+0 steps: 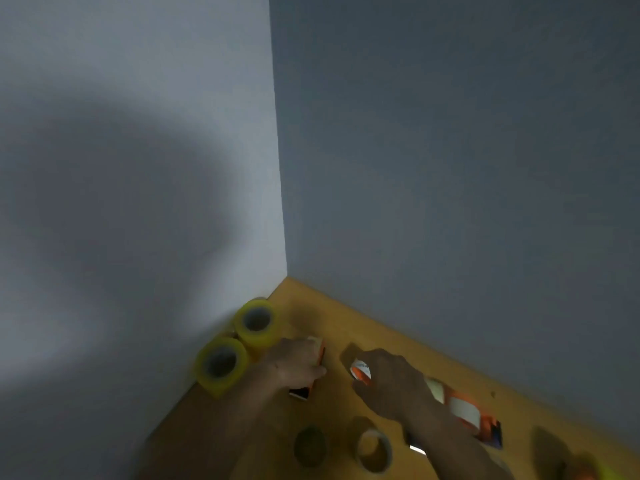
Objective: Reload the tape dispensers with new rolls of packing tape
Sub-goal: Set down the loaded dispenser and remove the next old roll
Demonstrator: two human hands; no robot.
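Note:
The view is blurred and tilted up at a wall corner. My left hand (298, 362) grips an orange and black tape dispenser (321, 351) lying on the wooden table (346, 317). My right hand (391, 379) holds a second orange dispenser (360, 370) by its end, fingers above and thumb below. A third orange dispenser (464, 410) with a pale roll in it lies behind my right wrist. Two stacks of yellow packing tape rolls (254, 327) (221, 367) stand against the left wall.
Two empty cardboard cores, a dark one (310, 445) and a lighter one (374, 450), lie near the bottom edge. Grey walls close the table on the left and at the back. Something orange and yellow (588, 472) shows blurred at the bottom right.

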